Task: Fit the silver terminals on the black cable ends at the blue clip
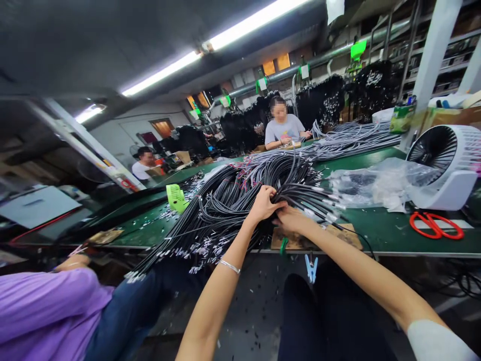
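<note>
My left hand [264, 204] is closed around a bundle of black cables [304, 194], thumb and fingers bent together. Close against it and slightly lower, my right hand [291, 219] grips the underside of the same bundle; its fingertips are partly hidden. From the hands the cables fan out to the right, with pale ends [332, 216]. A large heap of looped black cables [225, 203] lies to the left, its tips hanging over the table's front edge. Below my right hand is a brown wooden board [345, 235] with a green clip [284, 244] at its edge.
On the right of the green table [398, 238] are red-handled scissors [436, 225], a white fan [447, 165] and clear plastic bags [379, 183]. A blue clip [311, 268] hangs at the front edge. Grey cables [349, 140] lie behind. A purple-sleeved person [52, 311] sits left; others work opposite.
</note>
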Motion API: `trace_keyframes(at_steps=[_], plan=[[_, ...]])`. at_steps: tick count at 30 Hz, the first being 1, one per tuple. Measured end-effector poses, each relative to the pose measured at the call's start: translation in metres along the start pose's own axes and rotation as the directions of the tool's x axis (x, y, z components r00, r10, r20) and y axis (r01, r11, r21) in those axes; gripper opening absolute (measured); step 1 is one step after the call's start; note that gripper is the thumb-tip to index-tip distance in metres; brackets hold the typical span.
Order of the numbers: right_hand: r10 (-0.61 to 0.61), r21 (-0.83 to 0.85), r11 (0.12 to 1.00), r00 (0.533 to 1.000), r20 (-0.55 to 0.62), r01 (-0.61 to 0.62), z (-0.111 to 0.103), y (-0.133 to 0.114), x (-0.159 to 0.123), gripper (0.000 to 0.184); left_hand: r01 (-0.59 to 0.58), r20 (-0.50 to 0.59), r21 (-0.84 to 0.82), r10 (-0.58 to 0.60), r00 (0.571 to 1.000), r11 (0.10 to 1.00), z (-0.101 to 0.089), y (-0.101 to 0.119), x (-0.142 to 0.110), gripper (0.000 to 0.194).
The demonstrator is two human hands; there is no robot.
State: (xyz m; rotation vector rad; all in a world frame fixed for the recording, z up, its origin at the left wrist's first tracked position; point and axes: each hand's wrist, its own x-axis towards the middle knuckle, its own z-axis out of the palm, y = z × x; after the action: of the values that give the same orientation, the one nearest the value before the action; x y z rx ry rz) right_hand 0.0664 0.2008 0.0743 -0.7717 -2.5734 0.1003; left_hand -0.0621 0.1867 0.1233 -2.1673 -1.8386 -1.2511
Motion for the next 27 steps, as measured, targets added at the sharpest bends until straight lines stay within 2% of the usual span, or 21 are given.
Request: trace_keyframes(at_steps=[2,6,8,10,12,15,17,20,22,25,27], plan=[[0.03,-0.047,0.998,0.999,0.036,-0.029,0.006,-0.006,-0.017,0.034,0.021,-0.004,-0.037,-0.021,1.0,0.999,0.005,-0.004,0.0,0.026],[0.093,-0.117,0.989,0.996,0.011,-0.091,0.0,-0.021,-0.05,0.018,0.145,-0.147,-0.103,-0.159,0.976,0.984,0.014,-0.015,0.003,0.035],[0.084,-0.133,0.987,0.996,-0.033,-0.087,-0.01,-0.025,-0.05,0.024,0.203,-0.188,-0.145,-0.228,0.955,0.968,0.014,-0.021,0.006,0.046],[0.061,-0.141,0.987,0.995,-0.083,-0.073,-0.02,-0.026,-0.038,0.037,0.239,-0.192,-0.169,-0.27,0.944,0.956,0.013,-0.023,0.008,0.053],[0.065,-0.146,0.986,0.991,-0.117,-0.082,-0.025,-0.023,-0.019,0.046,0.259,-0.176,-0.154,-0.284,0.942,0.954,0.011,-0.021,0.009,0.052],[0.115,-0.146,0.98,0.984,-0.134,-0.134,-0.022,-0.015,0.001,0.044,0.282,-0.109,-0.089,-0.29,0.951,0.955,0.011,-0.016,0.011,0.038],[0.13,-0.14,0.979,0.984,-0.122,-0.147,-0.016,-0.009,0.002,0.037,0.296,-0.036,-0.052,-0.298,0.954,0.954,0.013,-0.015,0.015,0.032],[0.137,-0.129,0.98,0.985,-0.101,-0.149,-0.007,0.001,-0.008,0.03,0.295,0.073,-0.021,-0.293,0.953,0.955,0.016,-0.018,0.02,0.032],[0.14,-0.118,0.982,0.986,-0.093,-0.15,-0.001,0.006,-0.013,0.038,0.265,0.122,-0.02,-0.261,0.958,0.964,0.016,-0.021,0.023,0.033],[0.132,-0.086,0.987,0.989,-0.072,-0.138,0.009,0.01,-0.008,0.062,0.191,0.139,-0.055,-0.182,0.974,0.98,0.01,-0.016,0.028,0.029],[0.113,-0.05,0.992,0.992,-0.056,-0.116,0.017,0.011,0.003,0.056,0.125,0.136,-0.102,-0.111,0.984,0.987,0.005,-0.002,0.029,0.028]])
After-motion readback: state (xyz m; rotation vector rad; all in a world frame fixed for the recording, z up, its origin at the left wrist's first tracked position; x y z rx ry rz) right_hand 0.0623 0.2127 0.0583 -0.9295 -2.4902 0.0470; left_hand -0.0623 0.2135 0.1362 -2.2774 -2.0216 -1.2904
